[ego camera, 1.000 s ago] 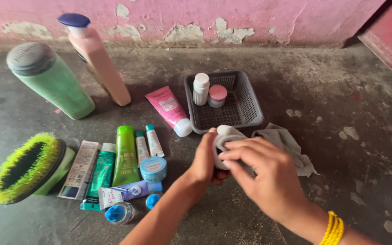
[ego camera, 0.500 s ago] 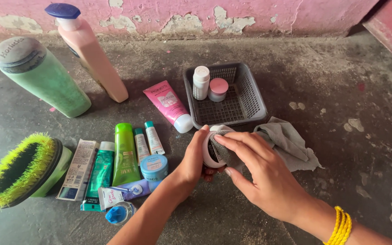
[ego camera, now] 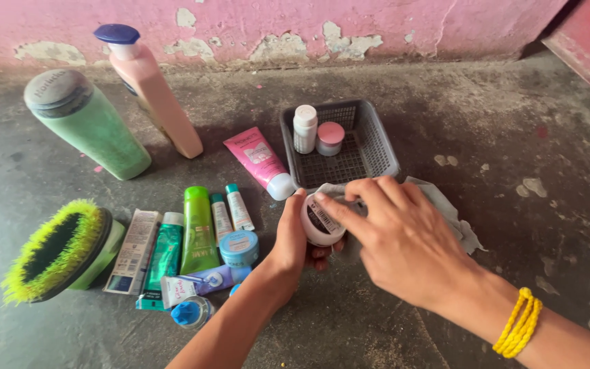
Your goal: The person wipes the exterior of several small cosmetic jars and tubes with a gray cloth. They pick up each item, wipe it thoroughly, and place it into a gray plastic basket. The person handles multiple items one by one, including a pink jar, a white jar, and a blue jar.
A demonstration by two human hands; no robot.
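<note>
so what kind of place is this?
Probably a home floor corner, not a workshop: bare grey concrete floor, a pink wall with peeling paint, and toiletries laid out on the ground, such as a pink lotion bottle and a grey plastic basket.

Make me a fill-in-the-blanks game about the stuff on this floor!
1. The left hand holds a small white ____.
2. The right hand presses a grey ____ against the small white jar.
3. The grey basket holds ____ containers.
4. The bottle with the blue cap is ____ in colour.

Missing words: jar; cloth; two; pink
</note>
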